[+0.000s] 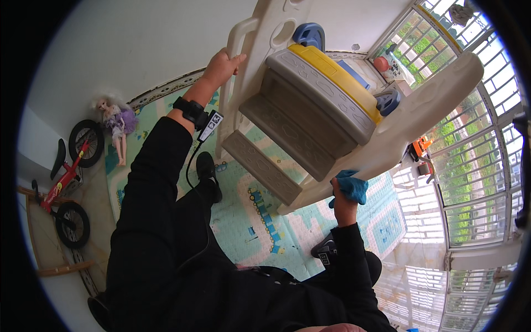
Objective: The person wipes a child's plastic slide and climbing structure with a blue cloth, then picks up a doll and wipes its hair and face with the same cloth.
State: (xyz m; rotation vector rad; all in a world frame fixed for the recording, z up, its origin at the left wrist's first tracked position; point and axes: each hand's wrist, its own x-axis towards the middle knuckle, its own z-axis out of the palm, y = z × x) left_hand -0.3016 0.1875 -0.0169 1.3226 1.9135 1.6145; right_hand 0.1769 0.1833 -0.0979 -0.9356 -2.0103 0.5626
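Observation:
Before me stands a children's plastic play slide with a beige side frame (408, 112), partly outside the view at the top. Its grey steps (290, 128) rise to a yellow panel (338, 79) flanked by two blue plastic parts (311, 35). With my left hand (222, 68) I grip the beige side rail (241, 35) on the left, the fingers partly hidden behind it. My right hand (345, 209) holds a bunched blue cloth (351, 186) against the lower right side of the frame, beside the bottom step (263, 168).
A patterned foam play mat (232, 216) lies under the slide and my feet. To the left, a doll (116, 124) and a red balance bike (68, 178) rest by the wall. Barred windows (477, 174) line the right side, with an orange toy vehicle (421, 145) near them.

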